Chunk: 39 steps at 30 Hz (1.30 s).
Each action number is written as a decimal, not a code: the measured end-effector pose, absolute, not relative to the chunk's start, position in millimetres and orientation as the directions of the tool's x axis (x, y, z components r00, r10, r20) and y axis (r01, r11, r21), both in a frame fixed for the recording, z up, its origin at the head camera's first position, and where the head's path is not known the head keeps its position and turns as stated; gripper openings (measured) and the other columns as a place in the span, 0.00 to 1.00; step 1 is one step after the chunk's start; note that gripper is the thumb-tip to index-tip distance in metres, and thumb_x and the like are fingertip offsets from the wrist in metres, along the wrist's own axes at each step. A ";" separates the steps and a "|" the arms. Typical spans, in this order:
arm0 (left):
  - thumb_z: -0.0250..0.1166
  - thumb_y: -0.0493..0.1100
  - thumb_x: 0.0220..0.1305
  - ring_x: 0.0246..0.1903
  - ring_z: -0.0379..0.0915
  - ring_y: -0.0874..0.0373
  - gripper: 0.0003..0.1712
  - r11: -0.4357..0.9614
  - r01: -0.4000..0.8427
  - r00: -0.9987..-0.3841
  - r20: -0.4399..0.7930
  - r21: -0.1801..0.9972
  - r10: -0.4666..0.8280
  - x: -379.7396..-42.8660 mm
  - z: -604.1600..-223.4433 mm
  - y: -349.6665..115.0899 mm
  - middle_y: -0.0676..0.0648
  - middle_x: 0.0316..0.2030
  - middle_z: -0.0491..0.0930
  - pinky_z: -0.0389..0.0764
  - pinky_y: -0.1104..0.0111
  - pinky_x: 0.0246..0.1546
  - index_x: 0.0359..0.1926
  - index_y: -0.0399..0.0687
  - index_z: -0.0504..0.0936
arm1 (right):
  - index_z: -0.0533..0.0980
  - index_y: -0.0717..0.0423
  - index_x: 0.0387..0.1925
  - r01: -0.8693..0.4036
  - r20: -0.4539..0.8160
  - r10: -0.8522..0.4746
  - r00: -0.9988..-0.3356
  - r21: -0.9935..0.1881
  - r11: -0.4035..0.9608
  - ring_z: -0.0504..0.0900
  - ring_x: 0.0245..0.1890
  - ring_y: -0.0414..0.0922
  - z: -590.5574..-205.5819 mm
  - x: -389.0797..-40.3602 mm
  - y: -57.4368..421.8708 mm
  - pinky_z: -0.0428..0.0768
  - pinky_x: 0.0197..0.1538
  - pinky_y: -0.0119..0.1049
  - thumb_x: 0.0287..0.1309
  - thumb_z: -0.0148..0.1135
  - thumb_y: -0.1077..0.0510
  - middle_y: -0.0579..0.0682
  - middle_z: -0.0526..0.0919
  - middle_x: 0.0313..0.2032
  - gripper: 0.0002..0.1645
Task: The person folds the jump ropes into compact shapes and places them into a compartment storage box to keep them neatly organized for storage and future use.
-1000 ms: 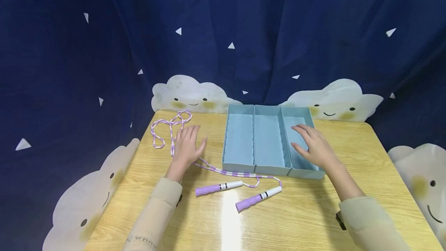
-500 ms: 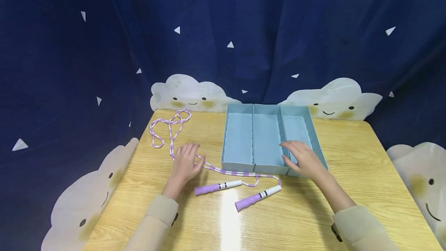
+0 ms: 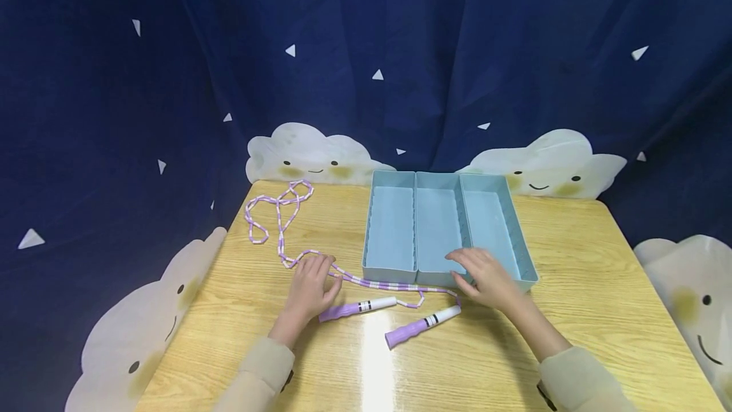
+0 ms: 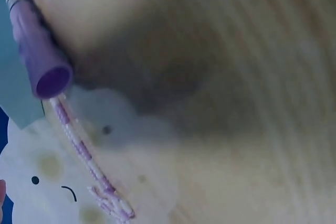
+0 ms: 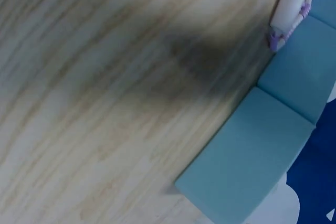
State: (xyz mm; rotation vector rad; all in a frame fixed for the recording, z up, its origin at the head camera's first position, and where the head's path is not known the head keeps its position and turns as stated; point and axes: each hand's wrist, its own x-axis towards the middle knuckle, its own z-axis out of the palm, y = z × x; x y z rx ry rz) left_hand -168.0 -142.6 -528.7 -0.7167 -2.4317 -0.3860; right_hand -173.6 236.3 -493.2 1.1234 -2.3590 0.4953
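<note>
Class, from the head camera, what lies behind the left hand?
The rope shows on both sides of the left hand, with table around it. The hand covers whatever part of the rope and table lies directly behind; whether it touches the rope, I can't tell.

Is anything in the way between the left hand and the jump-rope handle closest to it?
Nothing visible. The nearer handle lies on the table close to the left hand; the beaded rope runs past the handle's far side.
</note>
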 end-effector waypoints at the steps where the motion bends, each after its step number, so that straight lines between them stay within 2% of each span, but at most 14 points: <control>1: 0.57 0.49 0.51 0.38 0.70 0.49 0.23 0.811 0.574 -0.691 0.597 0.111 0.407 -166.5 -530.1 -141.8 0.44 0.38 0.75 0.72 0.55 0.44 0.44 0.38 0.75 | 0.74 0.61 0.45 -0.797 0.561 -0.623 -0.545 -0.116 0.593 0.76 0.43 0.51 -494.6 -172.5 235.1 0.74 0.48 0.49 0.52 0.56 0.57 0.53 0.79 0.41 0.18; 6: 0.53 0.51 0.53 0.37 0.70 0.49 0.24 0.800 0.589 -0.687 0.591 0.112 0.423 -160.6 -537.9 -138.5 0.44 0.38 0.76 0.72 0.55 0.43 0.44 0.38 0.75 | 0.74 0.60 0.44 -0.813 0.566 -0.636 -0.524 -0.111 0.572 0.76 0.42 0.50 -503.5 -168.0 230.1 0.74 0.47 0.46 0.57 0.53 0.55 0.52 0.79 0.40 0.16; 9: 0.53 0.52 0.53 0.37 0.71 0.49 0.24 0.797 0.593 -0.689 0.584 0.113 0.429 -157.6 -542.6 -137.5 0.44 0.38 0.76 0.72 0.56 0.43 0.44 0.39 0.76 | 0.74 0.60 0.44 -0.820 0.565 -0.643 -0.517 -0.112 0.561 0.77 0.42 0.50 -508.0 -165.2 227.5 0.75 0.47 0.46 0.56 0.54 0.55 0.52 0.79 0.40 0.16; 16: 0.56 0.51 0.52 0.37 0.71 0.50 0.24 0.783 0.607 -0.698 0.562 0.135 0.444 -149.4 -550.8 -135.0 0.45 0.36 0.76 0.73 0.56 0.42 0.45 0.39 0.76 | 0.75 0.62 0.43 -0.837 0.558 -0.665 -0.496 -0.103 0.538 0.77 0.41 0.49 -518.3 -159.5 223.7 0.75 0.46 0.45 0.50 0.57 0.58 0.52 0.78 0.39 0.17; 25: 0.58 0.51 0.51 0.39 0.72 0.51 0.24 0.783 0.609 -0.710 0.528 0.125 0.467 -143.2 -562.8 -133.4 0.46 0.39 0.76 0.73 0.57 0.43 0.46 0.41 0.75 | 0.75 0.58 0.42 -0.842 0.538 -0.682 -0.496 -0.105 0.529 0.76 0.41 0.47 -531.9 -152.9 219.3 0.75 0.47 0.44 0.40 0.64 0.60 0.49 0.78 0.38 0.21; 31: 0.56 0.52 0.52 0.37 0.71 0.52 0.21 0.776 0.616 -0.716 0.511 0.140 0.476 -139.8 -568.2 -131.5 0.48 0.36 0.75 0.72 0.57 0.42 0.43 0.44 0.75 | 0.75 0.58 0.42 -0.860 0.535 -0.701 -0.471 -0.100 0.501 0.76 0.39 0.46 -540.9 -147.8 216.4 0.75 0.47 0.45 0.41 0.63 0.60 0.47 0.76 0.36 0.20; 39: 0.57 0.52 0.52 0.39 0.71 0.53 0.20 0.764 0.631 -0.717 0.479 0.135 0.507 -135.5 -572.5 -130.0 0.48 0.37 0.75 0.73 0.58 0.43 0.41 0.45 0.76 | 0.76 0.57 0.40 -0.851 0.484 -0.718 -0.500 -0.121 0.511 0.75 0.40 0.45 -552.1 -140.9 218.3 0.75 0.47 0.44 0.38 0.62 0.58 0.46 0.76 0.38 0.21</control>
